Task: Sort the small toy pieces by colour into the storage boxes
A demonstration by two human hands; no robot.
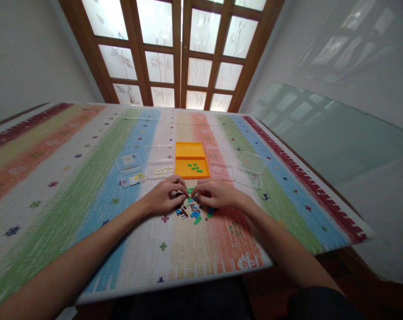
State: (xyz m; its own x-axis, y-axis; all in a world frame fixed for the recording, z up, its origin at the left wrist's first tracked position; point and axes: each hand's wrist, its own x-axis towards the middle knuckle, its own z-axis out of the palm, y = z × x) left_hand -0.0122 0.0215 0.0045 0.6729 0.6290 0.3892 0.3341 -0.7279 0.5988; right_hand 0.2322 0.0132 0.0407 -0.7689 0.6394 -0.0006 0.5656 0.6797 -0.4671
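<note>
A loose pile of small toy building bricks [194,214] in green, blue, brown and other colours lies on the table in front of me. My left hand [167,194] is at the pile's left edge, its fingers curled and the thumb tip near the index finger. Across from it, my right hand [216,193] bends its fingers down over the pile's right side. Between the two sets of fingertips are green bricks [190,190]. Whatever the fingertips pinch is too small and too covered to name.
Behind my hands stands an open orange box [191,174] with several green bricks in it. To its left are clear boxes with cream pieces [163,171] and yellow pieces [136,178]. Clear open boxes [250,180] stand to the right. A striped cloth [128,249] covers the table.
</note>
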